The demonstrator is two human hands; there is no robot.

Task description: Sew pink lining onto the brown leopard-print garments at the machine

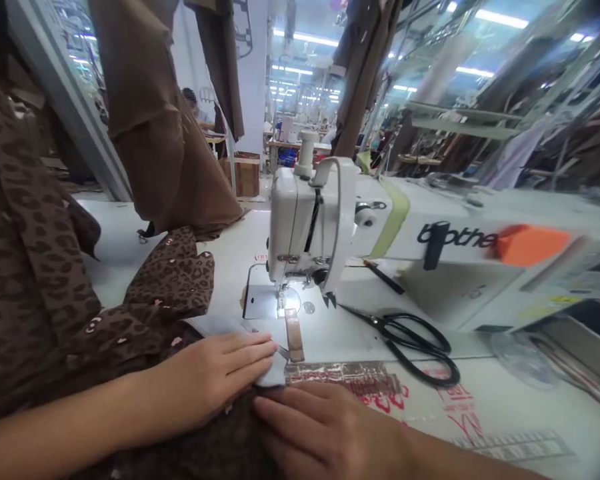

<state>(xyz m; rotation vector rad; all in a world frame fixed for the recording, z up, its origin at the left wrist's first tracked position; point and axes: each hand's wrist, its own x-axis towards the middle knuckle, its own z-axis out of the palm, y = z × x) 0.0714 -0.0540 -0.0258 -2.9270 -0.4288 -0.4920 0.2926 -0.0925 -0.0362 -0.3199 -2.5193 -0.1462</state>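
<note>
- On the left hand (215, 367) the fingers lie nearly straight, close together and palm down, pressing on the pale cloth (273, 376) rather than closed around anything.
- On the right hand (325, 430) the fingers bend toward the left fingertips, at the pale cloth's near edge; the thumb is hidden, so I cannot tell whether they pinch anything.
- The pale cloth sits under the left fingers, showing beyond the knuckles and again past the tips, just ahead of the right fingers.
- The leopard-print cloth (177, 277) spreads left of and beyond the left fingers, with dark folds below them.
- To work well here, I would press lightly with flat fingers, smooth out any pucker, even the edges between both sets of fingertips, and stop the loose bulk dragging. Fingertips are best held clear of the presser foot (282, 304), which is near, just beyond the left ones.
- The pale cloth's long axis seems to run aslant, from beyond the left knuckles down to the right; its near end points toward the right fingers. The left hand covers its middle.
</note>
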